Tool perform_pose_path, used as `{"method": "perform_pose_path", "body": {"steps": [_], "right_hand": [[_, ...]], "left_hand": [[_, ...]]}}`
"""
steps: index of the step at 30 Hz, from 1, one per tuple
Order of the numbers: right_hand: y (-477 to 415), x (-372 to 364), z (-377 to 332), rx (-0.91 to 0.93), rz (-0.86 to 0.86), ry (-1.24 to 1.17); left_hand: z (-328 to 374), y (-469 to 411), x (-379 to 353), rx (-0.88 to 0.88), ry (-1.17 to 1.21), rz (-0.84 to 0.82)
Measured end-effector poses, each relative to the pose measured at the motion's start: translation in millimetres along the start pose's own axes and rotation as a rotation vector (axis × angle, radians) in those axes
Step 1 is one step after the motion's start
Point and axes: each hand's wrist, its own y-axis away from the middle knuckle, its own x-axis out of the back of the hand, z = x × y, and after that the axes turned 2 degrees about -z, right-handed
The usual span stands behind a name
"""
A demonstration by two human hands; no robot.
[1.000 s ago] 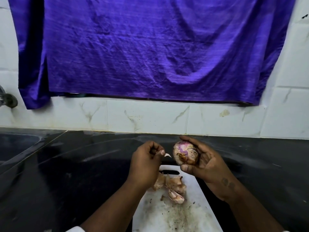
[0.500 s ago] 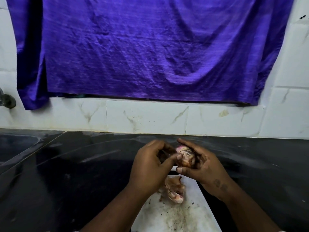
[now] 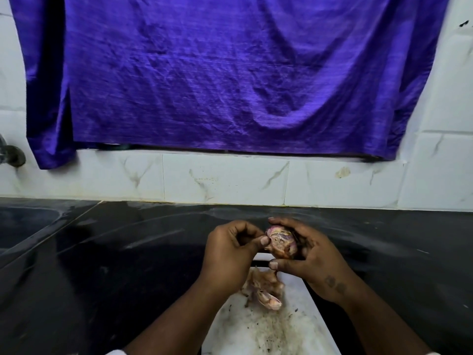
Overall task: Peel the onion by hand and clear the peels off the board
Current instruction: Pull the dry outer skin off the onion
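A partly peeled onion [image 3: 281,242], pink and brown, sits in my right hand [image 3: 311,254], whose fingers and thumb curl round it above the far end of the white cutting board [image 3: 294,326]. My left hand [image 3: 231,249] is beside it on the left, thumb and fingers pinching a bit of skin at the onion's left edge. A small heap of torn peels [image 3: 265,290] lies on the board just under my hands. The board's surface is smeared with brown specks of skin.
The board lies on a dark glossy counter [image 3: 115,265]. A sink basin [image 3: 23,226] is at the far left with a tap [image 3: 11,155] on the tiled wall. A purple cloth [image 3: 230,73] hangs over the wall behind.
My left hand, which was apart from the onion holding a small peel scrap, has come back to the onion and now pinches skin at its left side. Both hands sit slightly lower.
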Motion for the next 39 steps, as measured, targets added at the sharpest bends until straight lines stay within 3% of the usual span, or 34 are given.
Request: {"method": "perform_pose_path", "body": {"steps": [15,22,27,33,39], "right_hand": [[-0.3,-1.7,2.3,0.013,-0.043,-0.206],[1.2,0.1,-6.3,-0.018,-0.011,-0.241],[2.9,-3.0,-8.4,-0.064,-0.043,-0.225],[3.0,-2.2,-10.4,-0.084,-0.019,-0.206],[2.7,-3.0,-9.0,-0.091,-0.036,-0.152]], "left_hand": [[1.9,-3.2,3.8,0.228,0.449,0.016],[0.9,-4.2,3.4,0.150,0.204,0.025],[2.4,-1.3,3.6,-0.039,-0.080,0.026],[3.8,-2.3,4.1,-0.090,0.145,-0.066],[-0.3,-4.2,4.4,-0.160,-0.022,-0.016]]}}
